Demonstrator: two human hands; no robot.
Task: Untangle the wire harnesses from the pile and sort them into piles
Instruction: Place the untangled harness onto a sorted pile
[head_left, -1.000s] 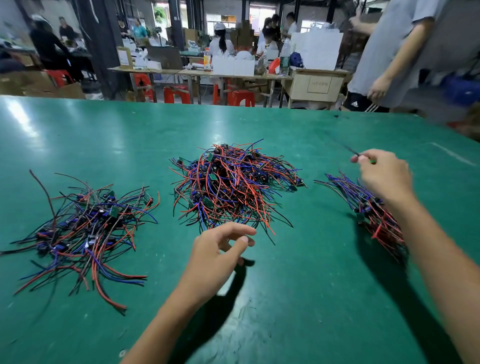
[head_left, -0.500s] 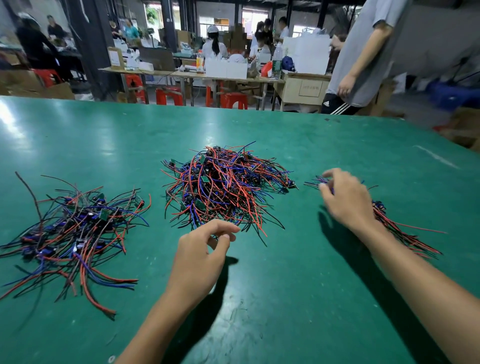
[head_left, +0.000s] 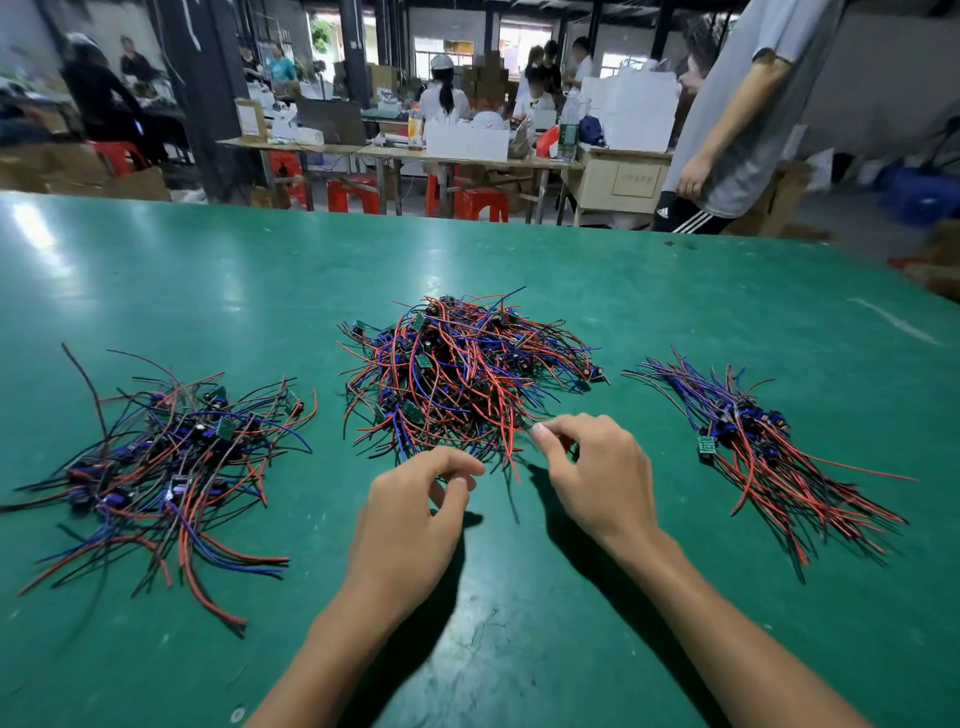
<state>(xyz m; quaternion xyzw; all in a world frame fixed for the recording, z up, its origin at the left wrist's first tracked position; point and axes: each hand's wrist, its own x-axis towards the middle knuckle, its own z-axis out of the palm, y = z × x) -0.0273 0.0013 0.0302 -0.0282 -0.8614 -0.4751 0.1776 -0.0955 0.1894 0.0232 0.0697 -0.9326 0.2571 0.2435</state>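
Note:
Three heaps of red, blue and black wire harnesses lie on the green table (head_left: 519, 649). The tangled middle pile (head_left: 462, 374) is the tallest. A looser left pile (head_left: 166, 457) and a combed right pile (head_left: 763, 447) flank it. Both hands sit at the middle pile's near edge. My left hand (head_left: 415, 514) hovers with loosely curled fingers over the wire ends, thumb and forefinger apart. My right hand (head_left: 597, 473) has its fingers bent, and its thumb tip touches the tips of some red and black wires. Neither hand plainly holds a wire.
A person in a grey shirt (head_left: 737, 114) stands at the table's far right corner. Beyond the far edge are work benches (head_left: 405, 150), red stools (head_left: 478, 202) and several seated people.
My right hand left a harness on the right pile and swung left to the middle pile's front edge. My left hand edged forward to the same edge.

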